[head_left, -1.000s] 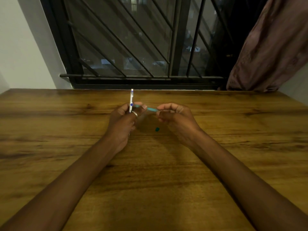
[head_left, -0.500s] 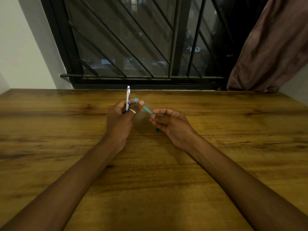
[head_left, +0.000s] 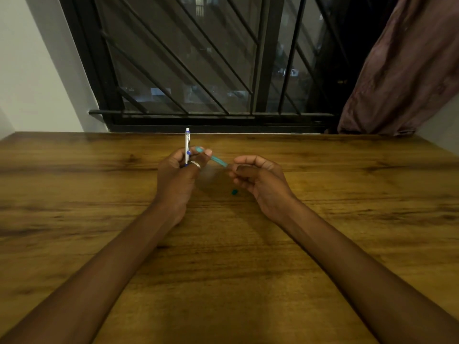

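— How many pens?
— Two: a white pen (head_left: 187, 145) upright in my left hand (head_left: 177, 175), a teal pen (head_left: 213, 158) between both hands.
— Loose bits?
— One small teal piece (head_left: 234, 192), just below my right hand (head_left: 260, 182). One ring (head_left: 195, 164).

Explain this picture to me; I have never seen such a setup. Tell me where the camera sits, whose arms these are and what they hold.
The camera sits on a person's head, looking forward and down, so both bare arms are the wearer's own. The left hand grips a white pen upright and pinches a teal stick near one end. The stick's other end reaches the curled fingertips of the right hand; whether they pinch it is unclear. A small teal piece lies on the wooden table.
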